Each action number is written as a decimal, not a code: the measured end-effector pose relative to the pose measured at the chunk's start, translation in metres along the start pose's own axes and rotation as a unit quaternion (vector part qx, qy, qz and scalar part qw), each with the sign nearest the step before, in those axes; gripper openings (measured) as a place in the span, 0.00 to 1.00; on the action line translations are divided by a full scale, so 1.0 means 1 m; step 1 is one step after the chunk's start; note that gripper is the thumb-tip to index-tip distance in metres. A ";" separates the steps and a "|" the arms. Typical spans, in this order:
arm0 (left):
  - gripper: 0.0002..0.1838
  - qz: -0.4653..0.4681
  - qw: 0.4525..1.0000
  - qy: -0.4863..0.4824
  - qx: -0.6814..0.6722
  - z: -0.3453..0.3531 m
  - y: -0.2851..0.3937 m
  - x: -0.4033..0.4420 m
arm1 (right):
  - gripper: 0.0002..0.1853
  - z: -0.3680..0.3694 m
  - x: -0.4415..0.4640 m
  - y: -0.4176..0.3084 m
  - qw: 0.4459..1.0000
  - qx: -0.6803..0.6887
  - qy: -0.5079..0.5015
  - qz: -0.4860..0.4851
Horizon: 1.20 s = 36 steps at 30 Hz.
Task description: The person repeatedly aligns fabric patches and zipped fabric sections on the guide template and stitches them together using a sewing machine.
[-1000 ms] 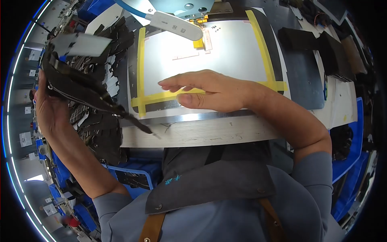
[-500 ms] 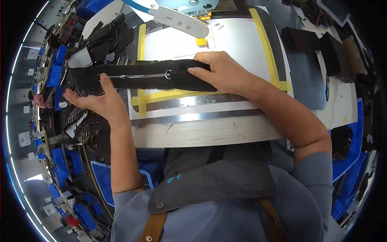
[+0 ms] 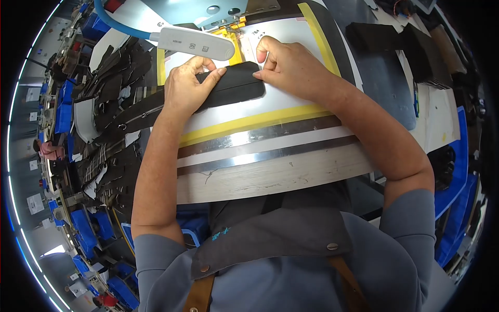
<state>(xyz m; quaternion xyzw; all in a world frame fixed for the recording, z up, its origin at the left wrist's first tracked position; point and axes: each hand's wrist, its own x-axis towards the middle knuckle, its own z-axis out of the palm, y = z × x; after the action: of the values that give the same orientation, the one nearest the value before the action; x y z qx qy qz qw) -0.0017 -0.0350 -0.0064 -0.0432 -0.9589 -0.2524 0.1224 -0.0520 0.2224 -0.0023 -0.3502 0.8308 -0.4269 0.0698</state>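
Note:
A long black fabric strip (image 3: pixel 236 86) lies across the white sheet (image 3: pixel 291 101) framed with yellow tape. Its left part droops toward the table's left side, where a metal zipper (image 3: pixel 150 112) shows. My left hand (image 3: pixel 188 86) is closed on the strip's upper edge, thumb on top. At the strip's right end my right hand (image 3: pixel 291 67) pinches the corner between thumb and fingers. Just above the strip is a white lamp head (image 3: pixel 196 43) on a blue flexible neck. Yellow metal parts (image 3: pixel 235 44) of the machine stand behind the strip.
Dark fabric pieces (image 3: pixel 112 78) are heaped at the left, more hanging below. Stacked black pieces (image 3: pixel 423 54) stand at the right beside a grey plate (image 3: pixel 387 93). A blue bin (image 3: pixel 455 166) is at the lower right. Another person (image 3: pixel 52 150) sits far left.
My left hand was open near the strip's left end; it has moved right and now grips the strip. The strip has shifted left and down on that side. My right hand holds its end corner.

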 end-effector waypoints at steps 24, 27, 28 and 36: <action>0.12 0.011 0.970 -0.017 0.241 0.006 -0.033 0.050 | 0.14 0.012 0.040 0.046 0.952 -0.237 0.115 -0.159; 0.11 0.086 0.980 0.045 0.177 0.008 -0.013 0.032 | 0.14 0.013 0.040 0.046 0.941 -0.247 0.136 -0.185; 0.11 0.123 0.985 0.073 0.099 0.011 -0.007 0.028 | 0.14 0.011 0.039 0.044 0.945 -0.248 0.122 -0.175; 0.17 0.128 0.989 -0.045 -0.052 0.018 -0.010 0.024 | 0.15 0.006 0.036 0.041 0.950 -0.247 0.098 -0.163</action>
<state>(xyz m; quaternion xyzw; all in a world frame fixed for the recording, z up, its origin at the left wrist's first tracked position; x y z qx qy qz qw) -0.0302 -0.0342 -0.0206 -0.1828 -0.9357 -0.2818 0.1080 -0.0981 0.2113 -0.0308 -0.4436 0.8445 -0.2461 -0.1716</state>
